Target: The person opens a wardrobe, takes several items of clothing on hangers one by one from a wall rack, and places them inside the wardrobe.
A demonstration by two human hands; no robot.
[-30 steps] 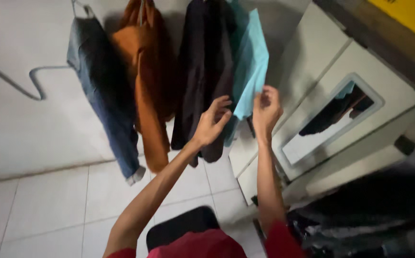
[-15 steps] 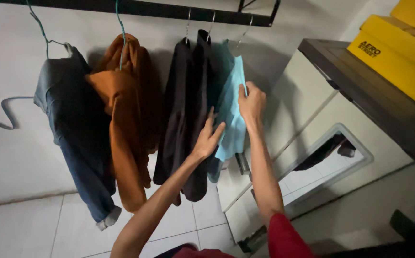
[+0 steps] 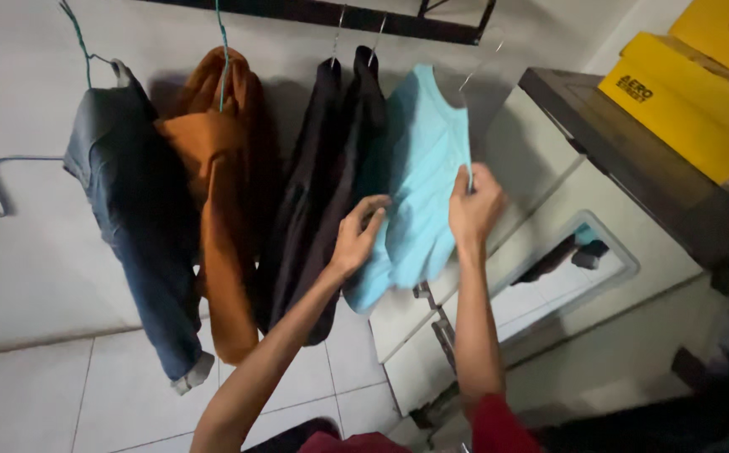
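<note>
A light blue shirt (image 3: 421, 176) hangs on a wire hanger from a dark rail (image 3: 331, 13) on the wall. My right hand (image 3: 473, 205) pinches the shirt's right edge and pulls it out. My left hand (image 3: 358, 236) rests flat with spread fingers against the shirt's lower left part, beside two dark garments (image 3: 322, 184). Further left on the rail hang an orange-brown garment (image 3: 218, 193) and blue jeans (image 3: 134, 218) on green hangers.
A white cabinet (image 3: 549, 218) with a mirror panel (image 3: 578, 260) stands at the right, its dark top holding yellow boxes (image 3: 687, 101). White floor tiles (image 3: 62, 394) lie below. A grey cable (image 3: 4, 180) runs along the white wall at the left.
The blue shirt has been pulled out from behind the dark garments and now faces me spread wide. Both hands have risen slightly with it, and the view has tilted upward.
</note>
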